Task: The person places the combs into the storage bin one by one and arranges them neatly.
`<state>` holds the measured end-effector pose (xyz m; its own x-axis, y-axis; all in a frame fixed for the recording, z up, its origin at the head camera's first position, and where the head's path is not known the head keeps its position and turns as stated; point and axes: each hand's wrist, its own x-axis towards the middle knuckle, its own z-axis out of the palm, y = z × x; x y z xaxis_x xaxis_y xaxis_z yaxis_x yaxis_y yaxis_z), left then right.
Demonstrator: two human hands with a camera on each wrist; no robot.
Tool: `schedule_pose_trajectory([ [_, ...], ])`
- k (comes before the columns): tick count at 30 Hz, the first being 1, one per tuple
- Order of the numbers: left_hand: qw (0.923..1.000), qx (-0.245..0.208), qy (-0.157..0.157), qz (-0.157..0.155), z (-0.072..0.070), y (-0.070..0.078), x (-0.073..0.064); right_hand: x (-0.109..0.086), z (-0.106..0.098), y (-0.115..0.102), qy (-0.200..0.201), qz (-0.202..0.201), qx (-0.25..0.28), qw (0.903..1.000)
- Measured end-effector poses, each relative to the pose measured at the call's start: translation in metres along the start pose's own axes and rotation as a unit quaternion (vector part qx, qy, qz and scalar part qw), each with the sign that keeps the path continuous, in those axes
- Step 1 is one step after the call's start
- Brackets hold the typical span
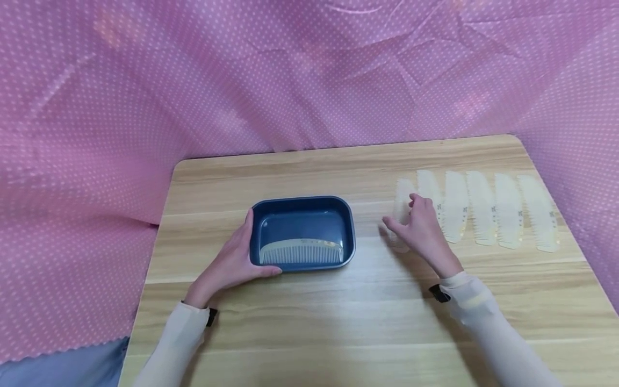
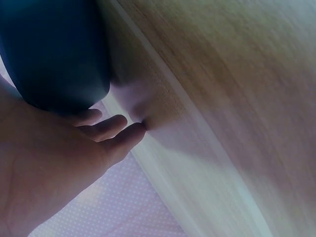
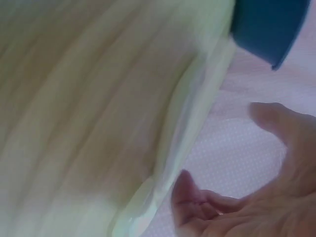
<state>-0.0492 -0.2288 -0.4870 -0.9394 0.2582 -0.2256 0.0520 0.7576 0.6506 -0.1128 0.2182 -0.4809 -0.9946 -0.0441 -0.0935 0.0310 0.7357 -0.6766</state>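
Note:
A dark blue rectangular tray sits on the table, with a pale, translucent comb lying along its near side. My left hand holds the tray's near left corner, fingers along the left wall and thumb along the front. In the left wrist view, its lower fingers reach down beside the tray to the table. My right hand hovers over the leftmost comb of a row, thumb and fingers spread apart with nothing between them. The right wrist view shows a comb near its fingertips.
To the right, several more pale combs lie side by side in a row on the wooden table. A pink dotted cloth hangs behind the table and around its sides.

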Motion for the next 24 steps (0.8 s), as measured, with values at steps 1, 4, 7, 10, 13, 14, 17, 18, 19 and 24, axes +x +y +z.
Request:
schedule_pose_trajectory([
  [1, 1.0, 0.0, 0.001, 0.001, 0.0, 0.0, 0.0, 0.001, 0.0, 0.002, 0.002, 0.006, -0.02, 0.9998],
  [4, 1.0, 0.0, 0.003, 0.006, 0.001, 0.0, 0.0, 0.002, 0.001, 0.007, 0.01, 0.024, -0.069, 0.9973],
  [7, 1.0, 0.0, 0.003, 0.008, 0.002, -0.001, 0.0, 0.004, 0.002, 0.013, 0.007, 0.032, -0.092, 0.9952],
  [10, 1.0, 0.001, 0.003, 0.005, 0.003, -0.002, 0.001, 0.007, 0.002, 0.016, -0.007, 0.031, -0.106, 0.9939],
  [13, 1.0, 0.002, 0.004, 0.002, 0.003, -0.003, 0.0, 0.01, 0.002, 0.016, -0.027, 0.028, -0.115, 0.9926],
  [14, 1.0, 0.002, 0.004, 0.002, 0.003, -0.003, 0.0, 0.011, 0.001, 0.015, -0.034, 0.025, -0.117, 0.9922],
  [17, 1.0, 0.0, 0.006, 0.003, 0.002, -0.003, 0.0, 0.014, 0.0, 0.012, -0.053, 0.02, -0.117, 0.9915],
  [18, 1.0, 0.0, 0.006, 0.003, 0.002, -0.003, 0.0, 0.014, 0.0, 0.011, -0.059, 0.021, -0.112, 0.9918],
  [19, 1.0, -0.001, 0.007, 0.004, 0.002, -0.003, 0.0, 0.015, 0.0, 0.01, -0.065, 0.025, -0.104, 0.9922],
  [24, 1.0, -0.002, 0.007, 0.006, 0.002, -0.004, 0.0, 0.016, 0.003, 0.009, -0.082, 0.033, -0.049, 0.9948],
])
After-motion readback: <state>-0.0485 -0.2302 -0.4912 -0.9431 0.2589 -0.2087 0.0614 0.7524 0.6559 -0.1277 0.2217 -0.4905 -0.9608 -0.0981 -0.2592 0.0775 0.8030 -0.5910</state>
